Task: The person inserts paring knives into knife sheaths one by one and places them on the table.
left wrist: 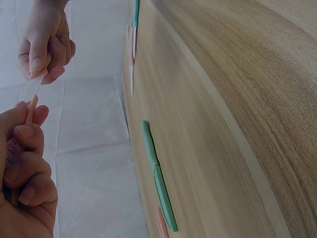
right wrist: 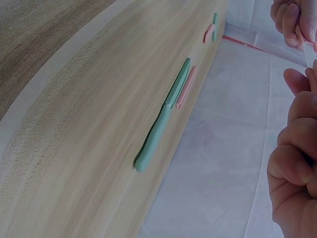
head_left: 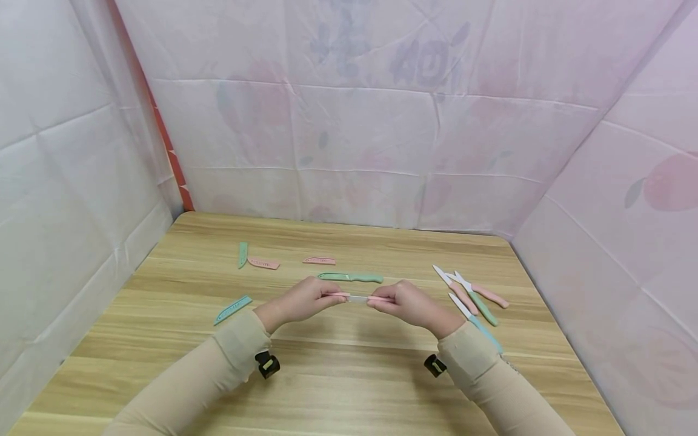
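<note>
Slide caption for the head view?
Left hand holds a pink sheath, right hand a pink knife, above the table.

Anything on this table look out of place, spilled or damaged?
Nothing looks spilled or damaged. One untidy spot, toward the right of the table: a green knife and two pink knives overlap at different angles with bare blades, whereas another green knife, near the middle, has its blade in a green sheath.

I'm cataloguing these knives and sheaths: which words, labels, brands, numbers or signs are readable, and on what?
"ER" (tentative, partly hidden): slim pink plastic sheath in the left hand.
Markings on the flat blue sheath and two flat pink sheaths on the wooden table: too small to read.
Faint lettering on the white fruit-patterned back sheet: too blurred.
</note>
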